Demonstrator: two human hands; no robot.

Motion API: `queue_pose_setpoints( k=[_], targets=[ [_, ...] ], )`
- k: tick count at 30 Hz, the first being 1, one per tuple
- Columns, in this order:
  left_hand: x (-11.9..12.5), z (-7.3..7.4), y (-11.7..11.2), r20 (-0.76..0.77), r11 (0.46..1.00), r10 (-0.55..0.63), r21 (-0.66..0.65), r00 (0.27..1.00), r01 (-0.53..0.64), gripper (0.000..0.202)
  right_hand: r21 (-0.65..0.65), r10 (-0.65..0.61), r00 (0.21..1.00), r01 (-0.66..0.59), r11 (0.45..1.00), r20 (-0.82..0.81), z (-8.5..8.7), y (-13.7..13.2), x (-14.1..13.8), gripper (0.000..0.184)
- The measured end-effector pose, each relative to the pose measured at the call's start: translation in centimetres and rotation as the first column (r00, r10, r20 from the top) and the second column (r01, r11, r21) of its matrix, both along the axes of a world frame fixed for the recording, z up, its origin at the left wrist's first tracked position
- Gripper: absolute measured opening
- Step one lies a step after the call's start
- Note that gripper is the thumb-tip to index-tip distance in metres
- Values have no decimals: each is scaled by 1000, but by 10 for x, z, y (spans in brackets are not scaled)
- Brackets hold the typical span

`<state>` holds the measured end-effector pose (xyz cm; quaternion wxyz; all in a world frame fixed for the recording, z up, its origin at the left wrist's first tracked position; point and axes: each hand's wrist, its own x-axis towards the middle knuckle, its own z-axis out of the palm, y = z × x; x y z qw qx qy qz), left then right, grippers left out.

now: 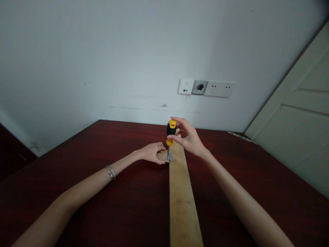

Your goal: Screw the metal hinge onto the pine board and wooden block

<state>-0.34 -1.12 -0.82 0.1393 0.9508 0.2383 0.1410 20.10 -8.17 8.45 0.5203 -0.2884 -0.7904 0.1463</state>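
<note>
A yellow and black screwdriver (171,129) stands upright, its handle gripped by the fingertips of my right hand (189,137). Its shaft points down at a small metal hinge (169,156), which lies across a long wooden plank (181,199) and a small wooden block (161,155). My left hand (153,152) is curled round the block, thumb on the near side and fingers on the far side, pressing it against the plank's left edge. Whether a screw sits under the screwdriver's tip is too small to tell.
Beneath everything is a dark red wooden table (115,212). Its far edge meets a white wall (115,61) with a row of sockets (218,89). A pale panelled door (300,113) stands at the right, and a thin strip (241,137) lies near the table's back right edge.
</note>
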Motion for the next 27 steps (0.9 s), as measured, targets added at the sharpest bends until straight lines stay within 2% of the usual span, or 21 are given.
queue_pose_setpoints(
  k=[7,13,20,27],
  targets=[
    [1,0,-1,-14,999,18,34,1000,-18,60,-41,-11,1000,10,999,-28,1,-5,-4,49],
    [1,0,-1,-15,999,4,45,1000,-4,59,-64,56,998,-56,996,1,2,-5,2,47],
    [1,-1,1,-15,999,2,40,1000,-2,59,2,-87,993,87,996,-77,-5,1,-1,48],
    [1,-1,0,-9,999,4,36,1000,-3,60,-74,71,997,-71,995,-9,4,-7,4,41]
  ],
)
